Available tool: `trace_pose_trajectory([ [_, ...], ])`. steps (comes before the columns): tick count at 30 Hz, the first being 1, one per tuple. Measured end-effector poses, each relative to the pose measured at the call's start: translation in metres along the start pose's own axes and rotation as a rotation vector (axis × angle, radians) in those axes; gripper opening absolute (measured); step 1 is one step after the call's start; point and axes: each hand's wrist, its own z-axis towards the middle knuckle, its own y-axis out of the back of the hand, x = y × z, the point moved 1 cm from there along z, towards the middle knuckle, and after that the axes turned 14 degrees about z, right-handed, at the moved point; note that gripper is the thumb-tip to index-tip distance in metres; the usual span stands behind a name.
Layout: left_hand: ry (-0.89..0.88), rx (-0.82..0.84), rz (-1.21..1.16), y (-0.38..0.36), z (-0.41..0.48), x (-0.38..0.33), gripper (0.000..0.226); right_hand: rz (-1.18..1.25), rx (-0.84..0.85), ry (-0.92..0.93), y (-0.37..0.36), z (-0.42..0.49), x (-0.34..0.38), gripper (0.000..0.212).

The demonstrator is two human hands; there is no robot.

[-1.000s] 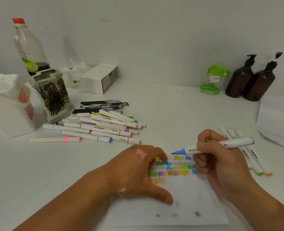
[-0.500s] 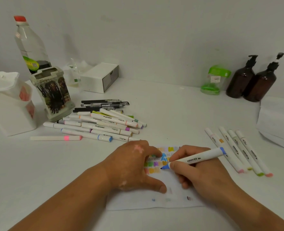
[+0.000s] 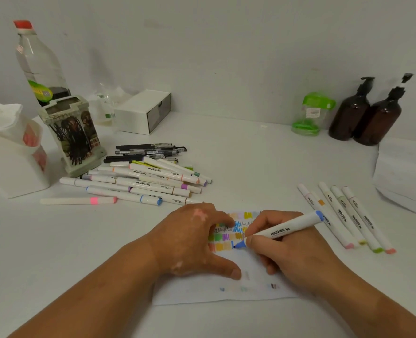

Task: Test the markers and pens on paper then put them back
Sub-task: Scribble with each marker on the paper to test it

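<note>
- The right hand (image 3: 287, 254) grips a blue marker (image 3: 285, 231), its tip on the paper (image 3: 226, 291).
- The left hand (image 3: 192, 242) lies flat, fingers spread, pressing the paper's left part.

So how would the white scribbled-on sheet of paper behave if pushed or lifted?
Probably light and quick to slide: the left hand presses the white sheet of paper down while the right hand scribbles with the blue-tipped white marker. Likely floppy if lifted; it looks like one thin sheet lying flat on the white table.
</note>
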Motion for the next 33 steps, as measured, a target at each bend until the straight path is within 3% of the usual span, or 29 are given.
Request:
trace_pose_trajectory([
  [14,0.0,0.013,0.003,0.001,0.0,0.0,0.095,0.006,-0.011,0.008,0.0,0.001,0.0,0.013],
  [20,-0.005,0.001,0.009,-0.002,0.001,0.002,0.095,0.033,-0.007,0.027,0.001,0.001,-0.002,0.003],
  [24,-0.016,-0.026,-0.015,-0.003,0.0,0.005,0.093,0.211,-0.139,0.127,0.008,0.005,-0.002,0.015],
  [26,-0.007,-0.078,-0.085,-0.003,-0.001,0.006,0.084,0.342,-0.18,0.165,0.012,0.007,-0.001,0.02],
  [30,0.047,-0.211,-0.429,0.002,0.0,0.009,0.034,0.503,-0.158,0.168,0.016,0.008,0.001,0.026],
  [33,0.09,-0.256,-0.713,0.003,0.001,0.008,0.036,0.529,-0.15,0.164,0.018,0.009,0.001,0.019],
])
